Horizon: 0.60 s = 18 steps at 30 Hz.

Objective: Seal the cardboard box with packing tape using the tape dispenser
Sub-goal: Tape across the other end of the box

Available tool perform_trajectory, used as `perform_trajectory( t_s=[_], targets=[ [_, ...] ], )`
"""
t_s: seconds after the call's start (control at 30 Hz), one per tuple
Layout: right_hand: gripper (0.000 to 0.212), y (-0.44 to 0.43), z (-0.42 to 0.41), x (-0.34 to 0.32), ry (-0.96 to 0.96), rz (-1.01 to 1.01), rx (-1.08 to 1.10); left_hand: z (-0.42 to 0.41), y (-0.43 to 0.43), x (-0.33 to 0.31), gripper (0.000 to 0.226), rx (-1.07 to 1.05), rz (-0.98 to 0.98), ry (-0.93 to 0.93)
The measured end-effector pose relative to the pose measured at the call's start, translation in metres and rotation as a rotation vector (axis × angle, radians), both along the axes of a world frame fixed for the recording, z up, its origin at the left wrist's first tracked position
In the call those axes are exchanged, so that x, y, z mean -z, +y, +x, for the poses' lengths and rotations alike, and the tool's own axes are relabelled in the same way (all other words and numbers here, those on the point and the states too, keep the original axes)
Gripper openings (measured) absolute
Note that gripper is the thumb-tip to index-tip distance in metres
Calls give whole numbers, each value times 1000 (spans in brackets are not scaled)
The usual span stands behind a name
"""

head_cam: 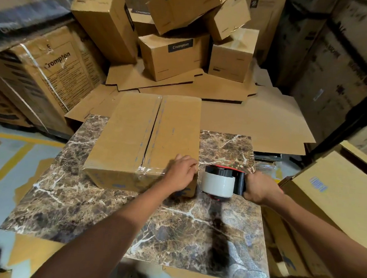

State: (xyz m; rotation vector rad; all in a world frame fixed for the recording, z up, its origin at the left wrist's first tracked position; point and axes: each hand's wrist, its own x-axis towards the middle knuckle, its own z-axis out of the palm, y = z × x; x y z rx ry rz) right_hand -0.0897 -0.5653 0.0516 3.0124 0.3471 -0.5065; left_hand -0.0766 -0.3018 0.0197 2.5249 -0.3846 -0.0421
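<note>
A: Where's the cardboard box [143, 140]?

B: On the marble worktop [143, 220], far-left part. Its long axis runs from 6 o'clock toward 12, and the seam [151, 134] between the flaps follows it, clear tape already puckered over the near edge.

A: Hands?

B: Left hand [181, 174] lies spread flat on the near right corner, steadying it. Right hand [259, 187] is wrapped around the handle of the tape dispenser [220, 182], at 3 o'clock just beside the box, roll facing it.

A: Handling?

B: Stiff walls, probably light, likely to slide on polished stone; brace a corner
</note>
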Motion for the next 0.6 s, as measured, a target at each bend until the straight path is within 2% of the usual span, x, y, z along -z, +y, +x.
perform_trajectory(
  t_s=[0.1, 0.23, 0.3, 0.37, 0.47, 0.6],
  targets=[
    [19, -3, -4, 0, -27, -2, 21, 21, -13, -8, 27, 91, 72, 140],
    [29, -1, -8, -5, -19, 25, 44, 35, -29, -14, 33, 160, 366, 255],
    [29, -1, -7, -8, -21, 26, 46, 38, -32, -14, 37, 175, 440, 253],
    [22, 1, -6, -11, -24, 5, 33, 43, -33, -9, 38, 180, 459, 264],
    [14, 1, -2, -10, -20, -9, 10, 43, -33, -10, 21, 168, 423, 294],
    [24, 5, 9, 0, 27, 49, 24, 42, -24, -10, 21, 162, 311, 242]
  ],
)
